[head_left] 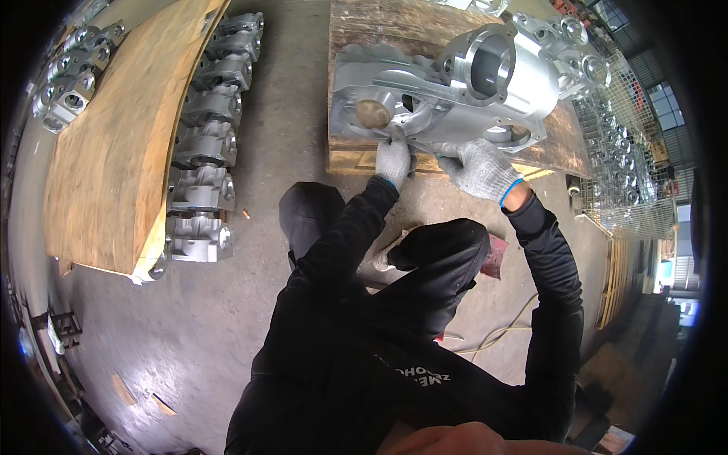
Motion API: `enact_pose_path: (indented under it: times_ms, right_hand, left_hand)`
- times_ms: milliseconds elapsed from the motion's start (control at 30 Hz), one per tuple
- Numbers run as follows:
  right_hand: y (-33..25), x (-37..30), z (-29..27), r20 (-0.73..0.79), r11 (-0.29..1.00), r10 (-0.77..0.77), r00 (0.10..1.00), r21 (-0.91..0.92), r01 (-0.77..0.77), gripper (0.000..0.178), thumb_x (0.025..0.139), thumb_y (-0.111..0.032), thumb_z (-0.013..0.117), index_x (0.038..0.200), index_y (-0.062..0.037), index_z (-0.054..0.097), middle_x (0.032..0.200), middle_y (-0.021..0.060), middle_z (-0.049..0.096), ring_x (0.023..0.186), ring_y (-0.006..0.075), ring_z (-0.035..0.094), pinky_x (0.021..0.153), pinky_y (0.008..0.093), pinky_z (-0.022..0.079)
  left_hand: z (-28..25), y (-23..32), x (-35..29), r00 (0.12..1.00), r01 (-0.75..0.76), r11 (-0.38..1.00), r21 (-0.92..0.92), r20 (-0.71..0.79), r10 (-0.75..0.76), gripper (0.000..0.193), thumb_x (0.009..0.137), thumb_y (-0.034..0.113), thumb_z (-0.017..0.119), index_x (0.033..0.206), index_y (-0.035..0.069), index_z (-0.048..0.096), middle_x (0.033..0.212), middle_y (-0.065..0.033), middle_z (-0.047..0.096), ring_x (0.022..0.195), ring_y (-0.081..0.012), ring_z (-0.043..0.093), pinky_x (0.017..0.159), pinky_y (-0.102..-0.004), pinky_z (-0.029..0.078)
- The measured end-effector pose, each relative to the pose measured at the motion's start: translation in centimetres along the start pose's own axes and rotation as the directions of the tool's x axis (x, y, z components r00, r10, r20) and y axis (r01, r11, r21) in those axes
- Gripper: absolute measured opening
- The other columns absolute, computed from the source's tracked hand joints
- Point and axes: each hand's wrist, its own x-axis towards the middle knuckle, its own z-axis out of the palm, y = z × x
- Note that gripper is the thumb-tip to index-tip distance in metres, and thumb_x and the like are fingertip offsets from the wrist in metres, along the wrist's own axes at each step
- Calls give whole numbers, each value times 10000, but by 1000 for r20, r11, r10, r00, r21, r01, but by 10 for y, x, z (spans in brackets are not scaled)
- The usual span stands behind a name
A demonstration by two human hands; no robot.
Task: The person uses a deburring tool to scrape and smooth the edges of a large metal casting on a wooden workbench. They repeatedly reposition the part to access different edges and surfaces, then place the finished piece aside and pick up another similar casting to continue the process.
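A large silver cast metal housing (455,95), with a wide round bore and several openings, lies on a wooden bench top (371,30) in front of me. My left hand (394,159), in a grey knit glove, is closed at the casting's near edge; whatever its fingers grip is hidden. Just above those fingers, a round tan disc (373,114) shows against a circular opening. Farther right, my gloved right hand (484,168) meets the same near edge, thumb and forefinger drawn together toward the left. Between them I cannot make out any object clearly.
Left of me, a row of similar silver castings (205,144) stands along a plywood board (114,159). More castings (72,72) lie beyond it. At right is a wire mesh cage (629,167) with metal parts. A red cloth-like piece (494,256) and a pale hose (493,337) lie on the floor.
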Motion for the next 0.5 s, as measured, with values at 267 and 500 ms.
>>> enact_pose_path:
  times_ms: [267,500]
  right_hand:
    - [-22,-10,25,-126,996,-83,989,-37,79,287,938,-194,620,1183,-139,759,853,194,732,801,403,708,733,520,555]
    - [-18,-13,31,-153,1000,25,988,7,-24,332,948,-188,599,1247,-155,739,868,212,725,819,414,706,753,530,558]
  left_hand:
    - [-10,5,0,996,32,998,46,78,-35,540,1089,499,438,812,45,536,598,-52,487,355,-179,416,335,-366,334]
    - [-2,-28,34,989,-85,996,18,125,82,419,1078,403,456,971,9,551,643,-94,573,402,-269,533,361,-406,421]
